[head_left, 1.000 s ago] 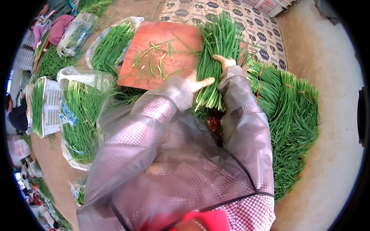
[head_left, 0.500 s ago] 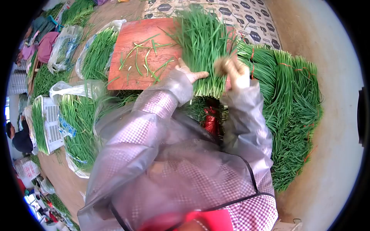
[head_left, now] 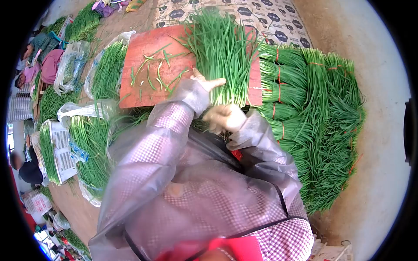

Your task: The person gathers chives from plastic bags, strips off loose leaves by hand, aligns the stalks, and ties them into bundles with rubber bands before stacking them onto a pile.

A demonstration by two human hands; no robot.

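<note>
A loose bundle of long green stalks (head_left: pixel 222 61) lies on the red board (head_left: pixel 141 45), its pale ends toward me. My left hand (head_left: pixel 208 81) rests against the bundle's left side, with the thumb stretched across the stalks and the fingers apart. Just below the pale ends is my right hand (head_left: pixel 226 118), its fingers curled closed; anything inside them is hidden. Several loose stalks (head_left: pixel 159 71) are scattered on the board to the left of my left hand. Something red (head_left: pixel 237 155) shows partly below my right hand.
Tied green bundles (head_left: pixel 289 80) are piled to the right of the board. On the left stand plastic bags of stalks (head_left: pixel 89 139) and a white crate (head_left: pixel 64 152). Patterned sheeting (head_left: pixel 278 24) lies behind the board. A person in dark clothing (head_left: pixel 31 167) is at the far left.
My right hand has left the bundle's right side and come down below its pale ends, its fingers now curled. The bundle lies flatter and more spread on the board. The view has shifted.
</note>
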